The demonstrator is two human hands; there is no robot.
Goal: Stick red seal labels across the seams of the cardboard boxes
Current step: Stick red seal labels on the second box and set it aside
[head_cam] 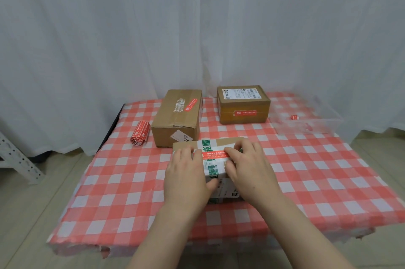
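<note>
On the far left of the checked tablecloth [122,181] lies a roll of red labels [139,135], just beside a tall brown box [175,119] that already carries a red seal [191,105]. Nearer the person, the left hand [186,179] lies flat, fingers straight, pressing the left end of a red seal label [215,154] onto the taped box [213,169] at centre. The right hand [247,165] presses the label's right end with gently bent fingertips, gripping nothing. Behind, a second sealed box [243,104] stands near a clear tray [317,119].
</note>
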